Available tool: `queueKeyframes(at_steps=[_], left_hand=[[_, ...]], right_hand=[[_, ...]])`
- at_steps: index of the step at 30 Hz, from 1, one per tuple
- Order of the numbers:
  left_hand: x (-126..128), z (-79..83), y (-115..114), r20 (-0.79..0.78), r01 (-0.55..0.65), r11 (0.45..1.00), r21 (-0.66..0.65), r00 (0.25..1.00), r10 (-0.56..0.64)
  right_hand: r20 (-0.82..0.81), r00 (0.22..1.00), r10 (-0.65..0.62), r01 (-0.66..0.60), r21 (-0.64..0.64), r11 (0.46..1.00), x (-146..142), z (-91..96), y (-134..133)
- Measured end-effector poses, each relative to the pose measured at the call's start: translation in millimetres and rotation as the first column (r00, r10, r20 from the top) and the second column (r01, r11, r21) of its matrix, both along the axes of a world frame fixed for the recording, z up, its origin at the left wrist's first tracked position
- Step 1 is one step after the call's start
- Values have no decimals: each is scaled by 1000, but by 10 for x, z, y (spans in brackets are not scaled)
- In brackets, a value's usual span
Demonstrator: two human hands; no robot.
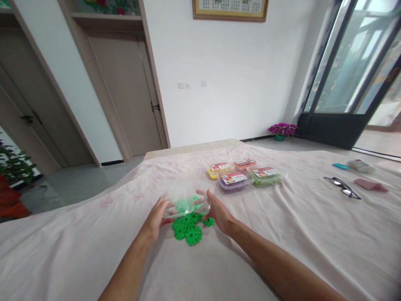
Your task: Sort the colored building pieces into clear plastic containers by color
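Note:
Between my two hands is a clear plastic container (178, 212), tilted, with its lid part raised behind it. My left hand (159, 217) grips its left side, and my right hand (217, 211) has its fingers round the right side. Under and in front of the container lies a loose pile of green notched plastic discs (191, 235). Some green shows through the clear plastic; whether those discs are inside or behind it I cannot tell. A single green disc (209, 222) lies by my right fingers.
Beyond my right hand stand labelled clear boxes: a yellow one (216, 170), a purple one (234, 186), a light green one (266, 180) and an orange-red one (244, 162). Eyeglasses (343, 187), a pink cloth (371, 184) and a white packet (361, 165) lie right on the pale sheet (282, 234).

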State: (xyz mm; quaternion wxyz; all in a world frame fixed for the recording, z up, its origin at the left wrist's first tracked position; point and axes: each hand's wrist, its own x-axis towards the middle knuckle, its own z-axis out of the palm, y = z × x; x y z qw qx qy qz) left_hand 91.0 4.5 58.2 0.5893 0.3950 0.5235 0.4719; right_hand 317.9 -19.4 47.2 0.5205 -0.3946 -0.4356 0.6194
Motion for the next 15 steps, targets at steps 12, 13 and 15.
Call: queueKeyframes(at_steps=[12, 13, 15], left_hand=[[-892, -77, 342, 133, -429, 903, -5, 895, 426], [-980, -66, 347, 143, -459, 888, -12, 878, 456], [-1156, -36, 344, 165, -521, 853, -29, 839, 518]], right_hand=[[101, 986, -137, 138, -4, 990, 213, -222, 201], [121, 985, -124, 122, 30, 992, 207, -235, 196], [155, 982, -106, 97, 65, 993, 191, -252, 191]])
